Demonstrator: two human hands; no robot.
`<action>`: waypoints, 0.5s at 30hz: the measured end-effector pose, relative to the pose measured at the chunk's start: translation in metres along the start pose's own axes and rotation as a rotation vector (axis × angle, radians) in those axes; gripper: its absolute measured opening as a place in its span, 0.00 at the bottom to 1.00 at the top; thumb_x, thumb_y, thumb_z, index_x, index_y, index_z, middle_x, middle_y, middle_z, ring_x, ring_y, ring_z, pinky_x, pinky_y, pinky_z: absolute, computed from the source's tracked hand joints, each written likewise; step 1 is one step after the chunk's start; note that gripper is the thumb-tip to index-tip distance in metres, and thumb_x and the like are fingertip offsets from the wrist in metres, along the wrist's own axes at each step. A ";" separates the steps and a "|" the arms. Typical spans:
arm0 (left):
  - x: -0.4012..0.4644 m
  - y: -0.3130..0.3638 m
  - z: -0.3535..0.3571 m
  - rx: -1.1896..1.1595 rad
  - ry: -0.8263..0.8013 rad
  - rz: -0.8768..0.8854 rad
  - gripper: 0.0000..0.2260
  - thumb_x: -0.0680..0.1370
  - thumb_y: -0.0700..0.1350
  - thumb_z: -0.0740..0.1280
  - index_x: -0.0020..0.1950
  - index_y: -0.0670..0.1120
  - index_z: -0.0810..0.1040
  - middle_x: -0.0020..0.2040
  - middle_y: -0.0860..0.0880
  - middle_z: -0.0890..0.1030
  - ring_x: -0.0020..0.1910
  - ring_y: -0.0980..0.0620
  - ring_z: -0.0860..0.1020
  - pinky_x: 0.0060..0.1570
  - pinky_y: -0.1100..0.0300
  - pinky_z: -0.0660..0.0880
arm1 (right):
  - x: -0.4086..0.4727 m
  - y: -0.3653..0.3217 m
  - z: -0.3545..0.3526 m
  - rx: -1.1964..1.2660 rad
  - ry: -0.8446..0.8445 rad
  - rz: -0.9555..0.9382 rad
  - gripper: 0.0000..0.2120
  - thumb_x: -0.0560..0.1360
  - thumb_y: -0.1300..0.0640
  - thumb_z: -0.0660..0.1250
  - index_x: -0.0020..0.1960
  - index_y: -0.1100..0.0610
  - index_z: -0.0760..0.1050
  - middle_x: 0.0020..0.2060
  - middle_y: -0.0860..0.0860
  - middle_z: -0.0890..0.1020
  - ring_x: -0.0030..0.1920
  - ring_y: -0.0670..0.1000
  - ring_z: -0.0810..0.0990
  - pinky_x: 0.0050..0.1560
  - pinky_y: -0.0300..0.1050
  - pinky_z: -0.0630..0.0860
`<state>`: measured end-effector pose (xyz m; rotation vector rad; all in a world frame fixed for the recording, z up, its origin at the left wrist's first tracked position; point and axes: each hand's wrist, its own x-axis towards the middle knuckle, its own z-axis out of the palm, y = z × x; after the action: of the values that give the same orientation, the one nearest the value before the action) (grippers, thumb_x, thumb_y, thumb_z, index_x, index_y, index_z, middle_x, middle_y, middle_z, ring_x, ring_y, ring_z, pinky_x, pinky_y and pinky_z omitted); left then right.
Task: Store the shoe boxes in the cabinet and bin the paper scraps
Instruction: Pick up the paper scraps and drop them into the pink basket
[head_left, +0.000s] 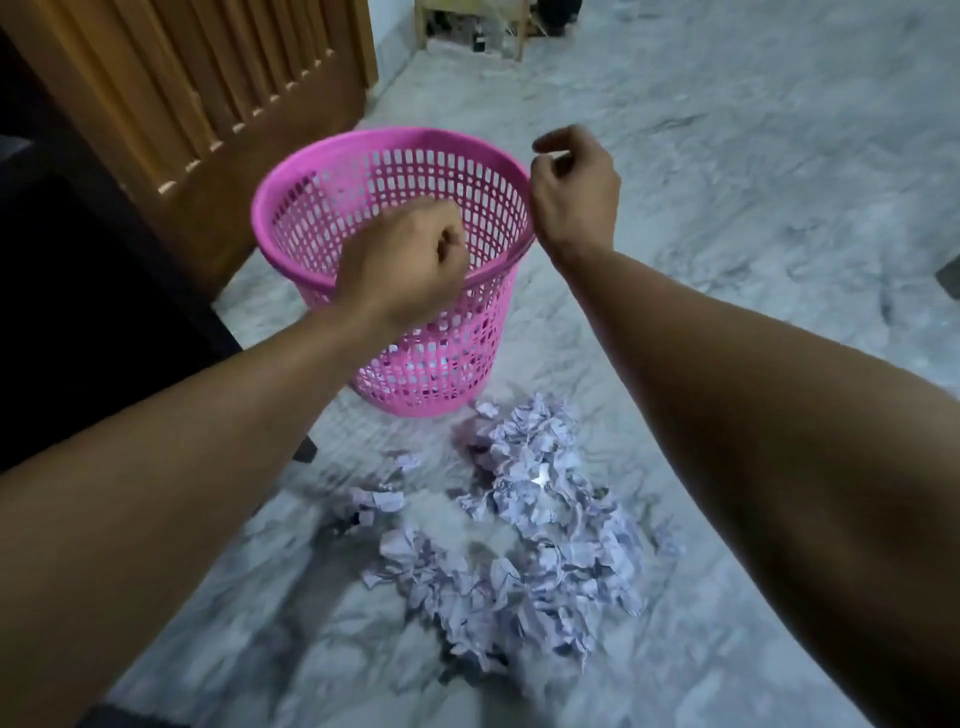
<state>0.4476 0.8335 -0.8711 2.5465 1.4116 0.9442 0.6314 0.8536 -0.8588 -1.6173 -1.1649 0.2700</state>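
**Two hands above a pink basket, with paper scraps on the floor**

Both bare forearms reach forward from the lower corners of the view. The left hand (402, 260) is held over the near rim of the pink basket (291, 202), knuckles upward, with its fingers curled into a closed fist; whether anything lies inside the fist cannot be told. The right hand (574, 189) is raised just beside the basket's right rim, the wrist bent and the fingers loosely curled downward, thumb and forefinger tips close together; no object is visible between them, and slight blur prevents a firmer reading.

The basket is a round plastic bin with a latticed wall and a solid rolled rim, narrowing toward its base. It stands on the marbled grey floor (753, 156) with its mouth opening upward and tilted a little toward the camera, its long axis close to vertical. Some pale matter shows through the lattice near the bottom, too indistinct to name.

The paper scraps (540, 525) are crumpled white-lilac pieces lying in a loose heap on the floor, just in front of the basket's base and between the two forearms; the heap runs lengthwise away from the viewer toward the basket, with a few strays on its left. A ribbed wooden panel (208, 88) stands behind the basket at upper left.
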 end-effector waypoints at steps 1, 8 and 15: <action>-0.021 0.009 0.003 -0.059 0.014 0.103 0.06 0.76 0.43 0.60 0.41 0.47 0.75 0.37 0.50 0.77 0.36 0.47 0.76 0.33 0.51 0.74 | -0.009 0.016 -0.008 0.004 0.054 0.023 0.12 0.76 0.57 0.62 0.54 0.54 0.81 0.33 0.43 0.80 0.37 0.44 0.78 0.40 0.36 0.70; -0.203 -0.056 0.083 0.005 -0.320 0.137 0.14 0.77 0.54 0.66 0.58 0.49 0.80 0.55 0.48 0.80 0.55 0.43 0.76 0.50 0.46 0.77 | -0.123 0.164 -0.039 -0.281 -0.337 0.188 0.12 0.76 0.47 0.65 0.58 0.47 0.78 0.42 0.48 0.83 0.45 0.53 0.82 0.52 0.51 0.80; -0.253 -0.127 0.123 0.214 -0.781 -0.310 0.57 0.59 0.86 0.55 0.77 0.65 0.30 0.80 0.53 0.28 0.82 0.40 0.43 0.75 0.35 0.55 | -0.218 0.204 0.000 -0.696 -0.959 0.162 0.54 0.60 0.15 0.57 0.80 0.33 0.44 0.82 0.55 0.46 0.82 0.62 0.45 0.74 0.72 0.59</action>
<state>0.3233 0.7329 -1.1357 2.2887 1.5892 -0.2514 0.6340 0.6926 -1.1103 -2.2844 -1.9962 0.8875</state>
